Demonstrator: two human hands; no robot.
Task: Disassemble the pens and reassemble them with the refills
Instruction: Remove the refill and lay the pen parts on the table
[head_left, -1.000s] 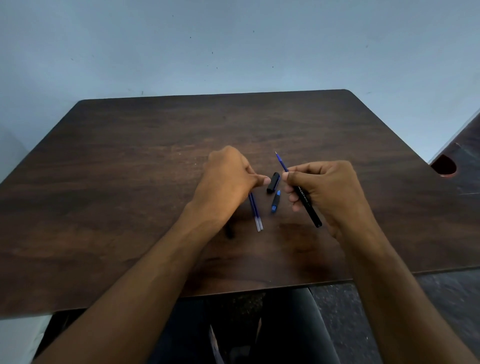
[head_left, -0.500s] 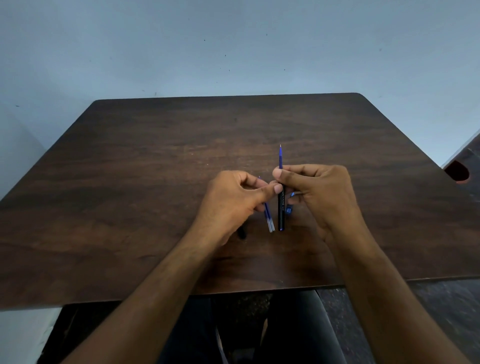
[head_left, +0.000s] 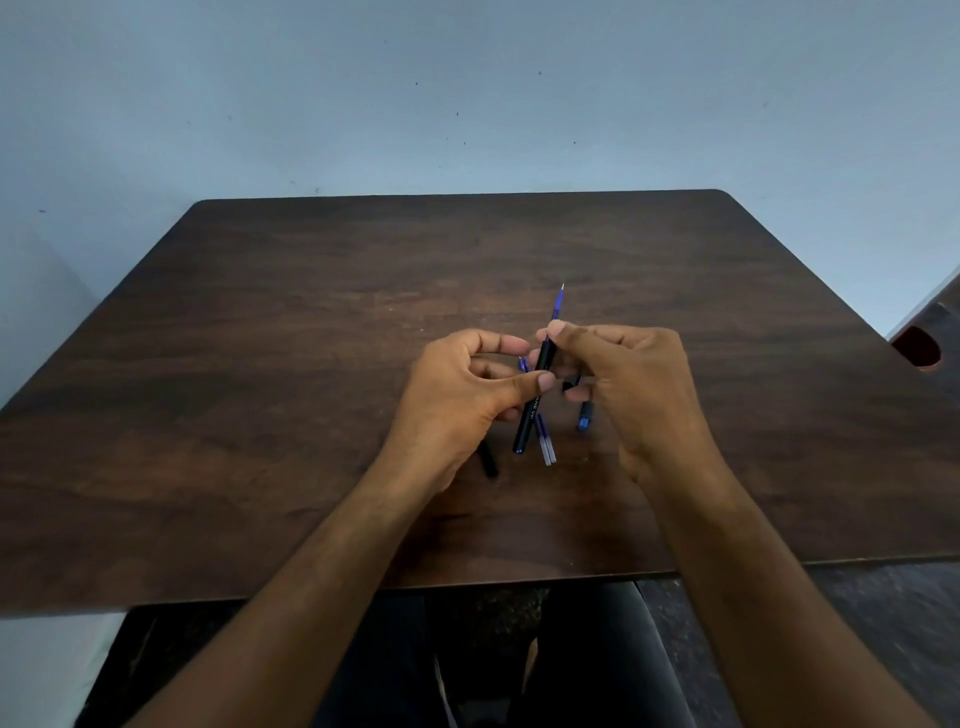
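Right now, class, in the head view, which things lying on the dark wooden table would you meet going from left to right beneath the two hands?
Short black pen piece → pair of blue refills with clear ends → small blue-and-black pen piece.

- The black pen barrel (head_left: 535, 395) is pinched near its upper end by the right hand (head_left: 631, 379); the space just left of that grip is taken up by the left hand (head_left: 462, 395), whose thumb and forefinger curl close beside the barrel.
- Beneath the grip, the table (head_left: 311, 364) is cluttered by two loose refills (head_left: 545, 441).
- Right of the grip, under the right hand's fingers, a small blue-tipped part (head_left: 584, 418) is seen.
- Left of and nearer than the grip, a black piece (head_left: 488, 460) lies by the left wrist.
- Beyond the grip, past the blue refill tip (head_left: 558, 304), bare tabletop is left open.
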